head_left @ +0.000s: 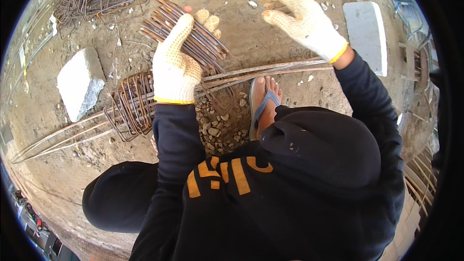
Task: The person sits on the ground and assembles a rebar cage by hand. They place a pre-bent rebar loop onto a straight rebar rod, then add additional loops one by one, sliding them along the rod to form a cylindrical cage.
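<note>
My left hand [178,63], in a cream knitted glove with a yellow cuff, is closed round a bundle of rusty rebar pieces [207,44]. They lie side by side and slant across the palm; whether their far ends are bent is hard to make out. My right hand [309,23], gloved the same way, hovers over the dirt at the upper right, thumb and fingers apart with nothing between them. Below my left wrist, a cluster of rectangular rebar stirrups [131,104] sits around long thin bars [270,71] that run across the ground.
A tangled pile of rusty stirrups [92,1] lies at the far left. A broken pale block [81,83] rests left of the bars, and a grey slab [366,36] is beyond my right wrist. My sandalled foot [265,104] stands close to the bars, beside loose gravel [217,128].
</note>
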Available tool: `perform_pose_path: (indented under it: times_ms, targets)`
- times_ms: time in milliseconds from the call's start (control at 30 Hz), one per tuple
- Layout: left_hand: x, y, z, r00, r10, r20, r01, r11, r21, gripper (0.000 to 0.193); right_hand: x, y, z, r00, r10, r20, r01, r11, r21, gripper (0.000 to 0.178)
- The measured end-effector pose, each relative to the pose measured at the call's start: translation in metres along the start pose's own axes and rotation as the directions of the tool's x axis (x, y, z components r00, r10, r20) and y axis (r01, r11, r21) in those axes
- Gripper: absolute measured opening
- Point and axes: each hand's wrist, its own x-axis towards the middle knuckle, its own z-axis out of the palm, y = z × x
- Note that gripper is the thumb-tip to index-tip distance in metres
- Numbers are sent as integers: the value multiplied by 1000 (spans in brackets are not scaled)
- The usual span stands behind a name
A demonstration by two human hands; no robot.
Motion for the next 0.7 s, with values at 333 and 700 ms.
perform_pose_path:
  times_ms: [333,700]
  targets:
    - [-16,-23,42,998,-60,12,62,976,-208,30,-18,-150,-114,950,221,218,-145,937,-319,54]
    - [-73,-164,87,945,-300,133,292,953,76,19,-135,-38,-55,879,406,249,-392,914,-105,89]
